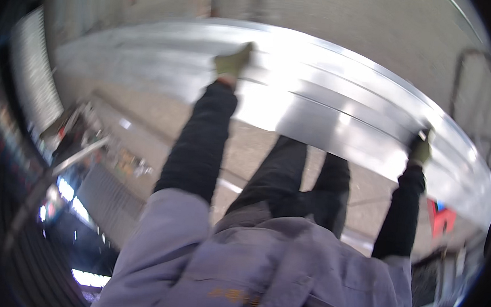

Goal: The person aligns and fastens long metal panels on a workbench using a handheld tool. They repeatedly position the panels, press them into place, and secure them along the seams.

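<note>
A long, shiny silver metal panel [311, 121] with lengthwise ridges stretches across the view in front of my legs, its glare hiding some of its surface. My left hand [233, 61], in an olive-green glove, is over the panel towards its far edge, left of the middle. Over the panel's right part is my right hand [422, 147], in a similar glove with a dark patch at the fingers. Motion blur smears the fingers of both hands, so I cannot make out whether they grip the panel or only rest on it.
A red object [441, 220] stands on the floor near the panel's right end. To the left are a pale ribbed sheet [109, 197], a metal bar [81, 155] and a blurred pile of small items [132, 165]. A dark tubular frame [478, 85] is at the far right.
</note>
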`<state>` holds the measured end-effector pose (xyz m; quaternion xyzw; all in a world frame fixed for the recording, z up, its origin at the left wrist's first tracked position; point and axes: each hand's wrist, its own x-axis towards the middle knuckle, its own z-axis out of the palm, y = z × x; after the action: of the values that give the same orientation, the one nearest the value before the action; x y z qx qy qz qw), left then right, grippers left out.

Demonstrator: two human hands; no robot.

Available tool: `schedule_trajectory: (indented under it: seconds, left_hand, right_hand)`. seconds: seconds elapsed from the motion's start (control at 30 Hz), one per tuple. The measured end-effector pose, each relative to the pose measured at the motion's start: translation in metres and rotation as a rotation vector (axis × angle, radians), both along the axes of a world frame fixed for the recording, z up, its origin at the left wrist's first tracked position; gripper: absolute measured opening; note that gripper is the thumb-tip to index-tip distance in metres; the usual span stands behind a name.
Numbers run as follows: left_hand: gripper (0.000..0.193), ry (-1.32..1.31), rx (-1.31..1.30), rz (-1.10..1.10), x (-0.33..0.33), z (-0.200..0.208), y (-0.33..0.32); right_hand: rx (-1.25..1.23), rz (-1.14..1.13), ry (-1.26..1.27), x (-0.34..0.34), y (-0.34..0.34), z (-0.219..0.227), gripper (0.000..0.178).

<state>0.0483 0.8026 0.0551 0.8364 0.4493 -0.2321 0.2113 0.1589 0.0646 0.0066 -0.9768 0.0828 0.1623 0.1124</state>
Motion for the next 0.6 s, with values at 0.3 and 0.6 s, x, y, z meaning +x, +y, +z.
schedule_trajectory:
  seconds: [0.3,0.6]
  left_hand:
    - [0.033,-0.150,-0.450,0.465,-0.038,0.036,0.053]
    - [0.030,-0.104,-0.463,0.854,-0.003,0.030,-0.001]
  right_hand:
    - [0.400,-0.970,0.242,0.018,0.169,0.042,0.098]
    - [0.464,-1.010,0.165,0.023,0.148,0.058,0.076]
